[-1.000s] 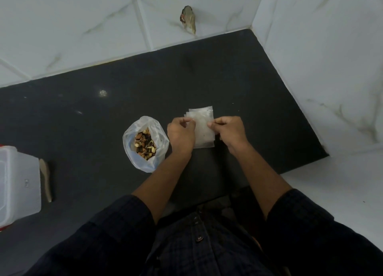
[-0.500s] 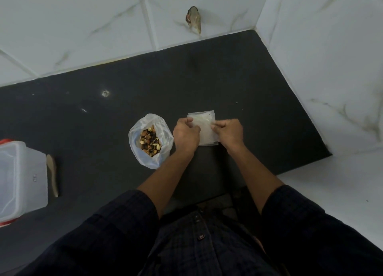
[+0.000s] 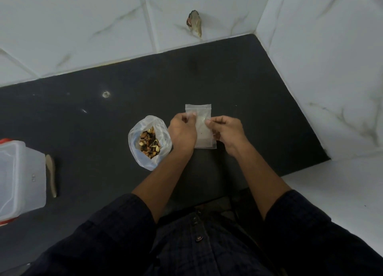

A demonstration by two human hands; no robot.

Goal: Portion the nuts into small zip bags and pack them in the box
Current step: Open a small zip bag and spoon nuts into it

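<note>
Both hands work a small clear zip bag (image 3: 202,128) above the dark surface (image 3: 248,89). The left hand (image 3: 182,133) has its fingers (image 3: 191,115) curled, pinching the bag's left edge; the right hand (image 3: 228,131) pinches the right edge. Just left of the left fingers sits an open plastic bag of mixed nuts (image 3: 149,142). Well to the left stands a translucent box (image 3: 20,178), with a wooden spoon (image 3: 51,174) beside it.

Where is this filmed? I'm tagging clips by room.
Probably a home kitchen corner: a dark stone countertop, white marble-look wall tiles, and a clear plastic storage box.
</note>
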